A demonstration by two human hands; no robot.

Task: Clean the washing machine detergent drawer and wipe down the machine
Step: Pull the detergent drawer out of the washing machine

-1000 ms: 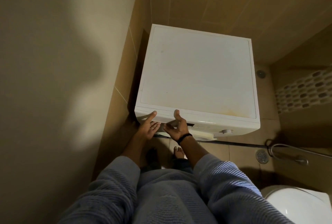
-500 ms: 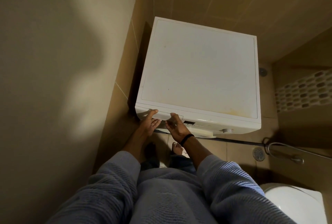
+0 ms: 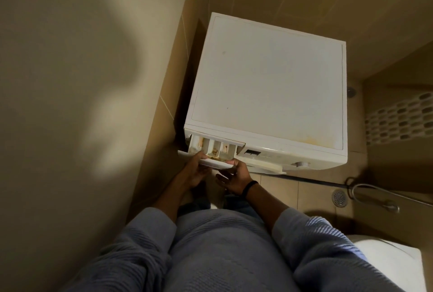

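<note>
Detergent drawer (image 3: 212, 147) is found pulled partway out of the upper left front of the washing machine (image 3: 269, 80). Brownish residue is noted in its compartments. Its front panel is gripped by the left hand (image 3: 195, 172) near the middle and by the right hand (image 3: 233, 178) at the right end, thumbs on top. A floor drain (image 3: 339, 197) is recorded on the tiles to the right.

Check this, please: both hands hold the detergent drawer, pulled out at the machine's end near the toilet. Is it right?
Not quite. In the head view the left hand and right hand hold the detergent drawer, pulled out at the end of the washing machine beside the wall, away from the toilet.
</note>
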